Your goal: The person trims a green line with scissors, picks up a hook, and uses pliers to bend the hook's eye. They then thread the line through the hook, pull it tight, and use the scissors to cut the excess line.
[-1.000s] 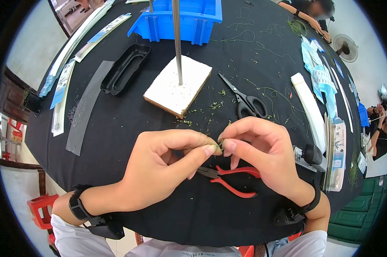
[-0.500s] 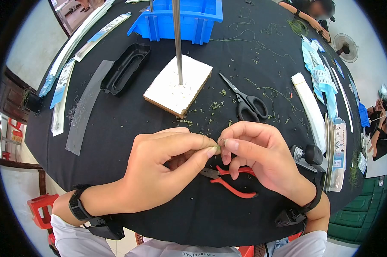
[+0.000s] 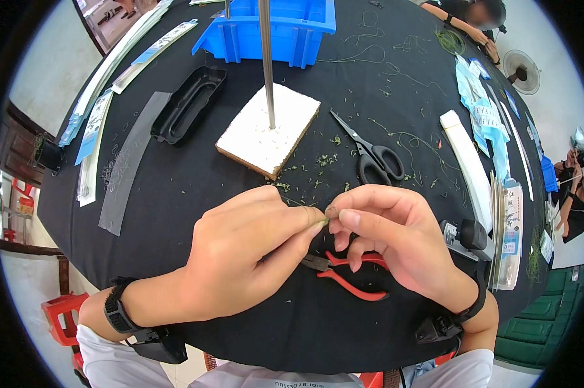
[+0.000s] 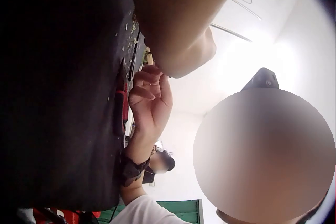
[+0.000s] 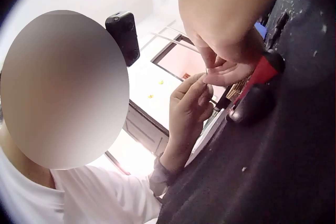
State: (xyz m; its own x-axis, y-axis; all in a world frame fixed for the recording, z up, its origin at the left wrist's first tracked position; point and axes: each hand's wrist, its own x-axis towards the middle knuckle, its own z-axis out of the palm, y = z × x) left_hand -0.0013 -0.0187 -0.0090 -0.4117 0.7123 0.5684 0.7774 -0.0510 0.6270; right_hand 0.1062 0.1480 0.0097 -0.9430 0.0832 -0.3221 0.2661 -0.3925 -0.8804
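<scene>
Both hands meet fingertip to fingertip above the table's near side. A small green strand (image 3: 326, 220) shows between them, mostly hidden by the fingertips. My left hand (image 3: 250, 255) pinches it between thumb and index finger. From the other side, the right hand (image 3: 395, 236) brings thumb and index finger together at it, its other fingers loosely bent. In the right wrist view a thin line (image 5: 207, 70) stands up where the fingertips meet. Under the hands lie red-handled pliers (image 3: 350, 288), partly covered. Black scissors (image 3: 373, 157) lie beyond the right hand.
A white-topped block (image 3: 259, 139) with a metal rod (image 3: 268, 71) stands ahead, before a blue bin (image 3: 266, 39). A black tray (image 3: 189, 103) and a grey strip (image 3: 133, 161) lie left. Green scraps (image 3: 324, 160), white strips (image 3: 465, 165) and packets (image 3: 512, 220) lie about the dark cloth.
The left hand has rolled slightly so more of its back shows, its fingers drawn closer. The right hand's lower fingers have bent and shifted a little. The fingertips remain together.
</scene>
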